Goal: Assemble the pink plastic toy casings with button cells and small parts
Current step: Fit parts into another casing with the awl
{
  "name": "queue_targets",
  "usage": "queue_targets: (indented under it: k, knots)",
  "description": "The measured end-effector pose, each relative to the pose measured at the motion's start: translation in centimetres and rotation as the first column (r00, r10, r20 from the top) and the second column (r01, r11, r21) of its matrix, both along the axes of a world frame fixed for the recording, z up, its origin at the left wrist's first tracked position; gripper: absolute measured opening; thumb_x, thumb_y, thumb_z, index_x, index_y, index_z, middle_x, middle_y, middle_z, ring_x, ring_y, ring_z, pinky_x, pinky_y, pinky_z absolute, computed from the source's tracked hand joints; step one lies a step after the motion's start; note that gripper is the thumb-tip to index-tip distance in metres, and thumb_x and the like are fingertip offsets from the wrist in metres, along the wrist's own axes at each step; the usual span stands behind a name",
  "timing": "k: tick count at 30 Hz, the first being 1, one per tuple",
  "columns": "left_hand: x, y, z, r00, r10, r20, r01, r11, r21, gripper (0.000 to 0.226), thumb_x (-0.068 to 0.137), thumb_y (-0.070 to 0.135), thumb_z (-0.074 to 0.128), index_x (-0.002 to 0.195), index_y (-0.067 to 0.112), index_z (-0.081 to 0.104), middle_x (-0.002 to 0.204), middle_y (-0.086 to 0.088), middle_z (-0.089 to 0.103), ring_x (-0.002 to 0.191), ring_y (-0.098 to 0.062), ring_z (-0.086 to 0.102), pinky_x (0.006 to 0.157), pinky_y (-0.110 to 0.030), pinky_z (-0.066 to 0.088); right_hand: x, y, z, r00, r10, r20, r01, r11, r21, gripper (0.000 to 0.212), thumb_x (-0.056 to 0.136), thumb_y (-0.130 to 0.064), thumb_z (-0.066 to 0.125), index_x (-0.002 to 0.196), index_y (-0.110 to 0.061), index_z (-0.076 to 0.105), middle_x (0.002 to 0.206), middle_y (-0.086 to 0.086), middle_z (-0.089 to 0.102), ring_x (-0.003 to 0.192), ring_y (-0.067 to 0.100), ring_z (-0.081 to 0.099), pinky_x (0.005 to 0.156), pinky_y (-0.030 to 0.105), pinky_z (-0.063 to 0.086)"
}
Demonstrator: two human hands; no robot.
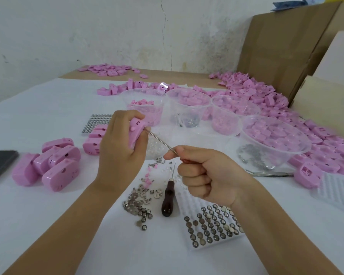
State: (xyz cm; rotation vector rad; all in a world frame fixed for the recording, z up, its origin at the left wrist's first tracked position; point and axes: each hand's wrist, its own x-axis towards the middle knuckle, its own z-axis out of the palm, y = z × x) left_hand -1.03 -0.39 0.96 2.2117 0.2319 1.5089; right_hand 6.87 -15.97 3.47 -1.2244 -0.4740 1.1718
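Nearby — clear tubs (304, 149) (pink parts (270, 133) inside), awl (168, 199), loose button cells (144, 215).

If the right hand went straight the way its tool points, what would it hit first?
Probably the pink casing gripped by the left hand. The tool in the right hand seems to touch it.

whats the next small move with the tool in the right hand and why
The right hand grips a thin driver whose tip meets the pink casing gripped in the left hand. So probably twist the driver in place, casing held steady; whether a screw sits there is hidden.
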Motion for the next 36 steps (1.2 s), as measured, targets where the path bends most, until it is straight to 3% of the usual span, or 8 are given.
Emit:
queue_targets:
  k: [5,9,11,15,20,24,29,36]
  knots:
    - [0.1,-0.1,0.1,1.0,0.018,0.024,-0.017,0.998,-0.061,0.021,0.083,0.002,0.059,0.104,0.003,0.054,0.098,-0.003,0.051,0.085,-0.003,0.044,0.074,-0.001,0.034,-0.2,0.4,-0.4,0.929,-0.067,0.364,0.066,0.998,0.013,0.029,0.096,-0.028,0.047,0.076,-0.023,0.068,0.043,-0.011,0.027,0.038,0.006,0.019,0.035,0.017,0.021]
    - [0.4,0.1,-0.5,0.988,0.07,-0.137,-0.075,0.997,-0.032,0.02,0.082,-0.001,0.062,0.101,0.002,0.056,0.096,-0.008,0.054,0.079,0.002,0.037,0.069,0.0,0.033,-0.4,0.8,-1.9,-0.025,0.065,0.998,0.369,0.928,-0.051,0.026,0.1,-0.038,0.032,0.085,-0.022,0.046,0.052,-0.007,0.036,0.049,0.012,0.035,0.049,0.027,0.031]
    - [0.4,0.1,-0.4,0.982,0.069,-0.175,-0.064,0.997,0.031,0.016,0.083,0.003,0.059,0.099,0.001,0.056,0.094,-0.009,0.055,0.076,-0.001,0.037,0.061,-0.009,0.036,-0.7,0.8,-1.9,-0.194,0.145,0.97,0.472,0.881,-0.037,0.026,0.1,-0.041,0.026,0.082,-0.025,0.034,0.054,-0.005,0.035,0.05,0.013,0.034,0.046,0.027,0.028]
    - [0.2,-0.1,0.1,0.993,0.032,-0.112,-0.019,0.992,0.122,0.017,0.081,0.003,0.057,0.096,-0.003,0.055,0.089,-0.012,0.056,0.077,-0.011,0.044,0.058,-0.019,0.036,-0.3,0.9,-1.3,0.241,-0.082,0.967,0.376,0.926,-0.016,0.04,0.097,-0.039,0.04,0.062,-0.021,0.034,0.042,-0.006,0.033,0.04,0.01,0.029,0.045,0.022,0.022]
    - [-0.2,-1.0,0.6,0.999,-0.01,0.05,0.003,0.989,0.148,0.018,0.08,-0.006,0.06,0.097,-0.007,0.056,0.091,-0.008,0.052,0.086,-0.01,0.047,0.077,-0.001,0.034,0.2,-0.2,0.0,0.981,0.116,0.154,-0.105,0.991,-0.078,0.039,0.088,-0.039,0.049,0.052,-0.024,0.044,0.041,-0.012,0.021,0.037,0.005,0.011,0.033,0.016,0.01]
    - [-0.3,-0.9,0.5,0.998,0.069,0.015,-0.07,0.98,0.184,0.017,0.082,-0.004,0.057,0.098,-0.009,0.056,0.091,-0.02,0.057,0.083,-0.013,0.046,0.074,-0.006,0.037,-0.4,0.6,-0.3,0.899,-0.005,0.438,0.042,0.996,-0.074,0.044,0.095,-0.038,0.045,0.054,-0.022,0.046,0.04,-0.012,0.027,0.035,0.005,0.019,0.035,0.016,0.019]
    - [0.0,-0.9,0.0,0.976,0.095,-0.195,-0.084,0.995,0.061,0.019,0.082,0.003,0.06,0.101,-0.002,0.057,0.096,-0.013,0.058,0.076,-0.014,0.045,0.057,-0.017,0.03,-0.6,0.7,-1.4,-0.172,0.119,0.978,0.442,0.897,-0.031,0.04,0.094,-0.05,0.022,0.072,-0.02,0.035,0.059,-0.003,0.037,0.054,0.014,0.035,0.049,0.027,0.03]
    - [0.2,-1.0,-0.1,0.985,0.021,-0.173,-0.013,0.999,0.046,0.02,0.08,0.006,0.058,0.098,-0.002,0.058,0.091,-0.013,0.059,0.078,-0.01,0.045,0.065,-0.018,0.033,-0.2,0.7,-1.8,-0.121,0.011,0.993,0.399,0.916,0.038,0.046,0.096,-0.047,0.033,0.061,-0.018,0.029,0.048,-0.004,0.03,0.047,0.015,0.03,0.047,0.029,0.026]
